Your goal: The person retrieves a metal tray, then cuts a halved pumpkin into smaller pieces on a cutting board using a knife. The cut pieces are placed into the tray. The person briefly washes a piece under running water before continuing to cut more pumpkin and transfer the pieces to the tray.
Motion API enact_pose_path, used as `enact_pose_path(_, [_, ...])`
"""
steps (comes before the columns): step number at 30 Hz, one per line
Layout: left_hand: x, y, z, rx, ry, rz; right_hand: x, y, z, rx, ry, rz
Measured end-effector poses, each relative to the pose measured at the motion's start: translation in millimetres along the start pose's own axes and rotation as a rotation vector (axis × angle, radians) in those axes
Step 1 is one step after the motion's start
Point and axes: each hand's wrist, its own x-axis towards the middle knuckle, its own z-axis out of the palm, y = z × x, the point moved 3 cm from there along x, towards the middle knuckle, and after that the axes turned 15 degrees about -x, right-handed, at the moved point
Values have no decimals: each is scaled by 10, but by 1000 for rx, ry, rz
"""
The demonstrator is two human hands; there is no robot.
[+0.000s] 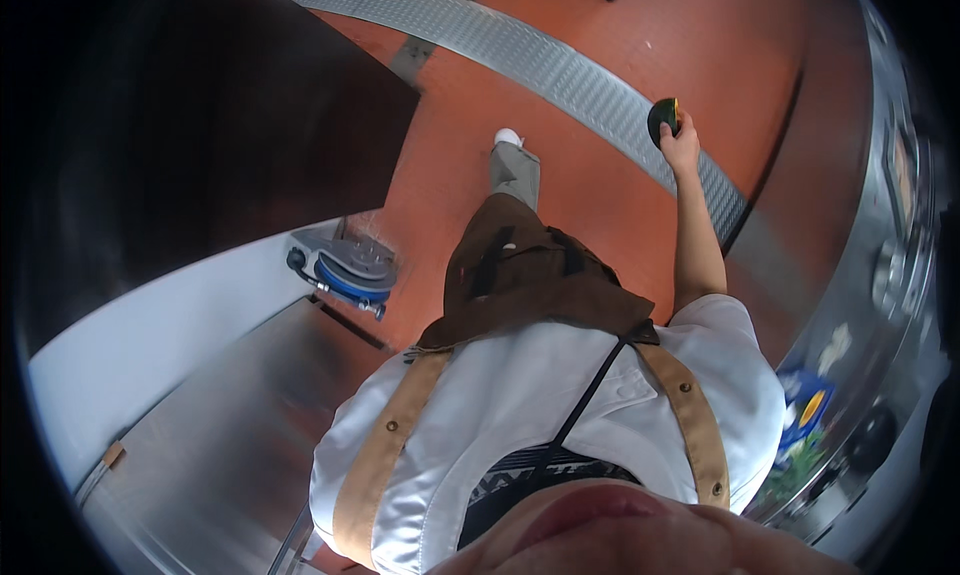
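Observation:
My right hand [681, 144] is stretched out ahead of me and grips a rounded, dark green piece [662, 120] with a yellow-orange edge. It looks like cut squash or a similar fruit, but the picture does not settle which. Fingers and thumb close around its near side. Behind the hand, lower down, runs a ridged metal floor grating [570, 84]. My left hand is out of view. My brown apron [517, 275] with tan straps hangs before me, and one white shoe [508, 136] shows beyond it on the red floor [442, 147].
On the right a steel counter [840, 297] curves along the rim, bearing a blue package [806, 406] and green leaves [795, 466], both blurred. To my left are a dark panel [247, 125], a steel surface [217, 395] and a reel with blue hose [349, 279].

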Motion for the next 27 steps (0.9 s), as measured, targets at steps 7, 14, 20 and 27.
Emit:
enact_pose_path(7, [-360, 2890, 1626, -534, -195, 8, 2431, -2774, 596, 135, -99, -281])
enact_pose_path(14, [-2360, 8240, 2980, -751, -1378, 486, 3823, -5432, 1177, -102, 241, -1009])
enact_pose_path(20, [-2683, 10806, 2483, -1395, -1462, 346, 4795, -7581, 2318, 9, 160, -1574])
enact_pose_path(27, [-602, 12148, 1199, -1987, -950, 423, 4700, -10157, 3374, 217, -70, -2052])
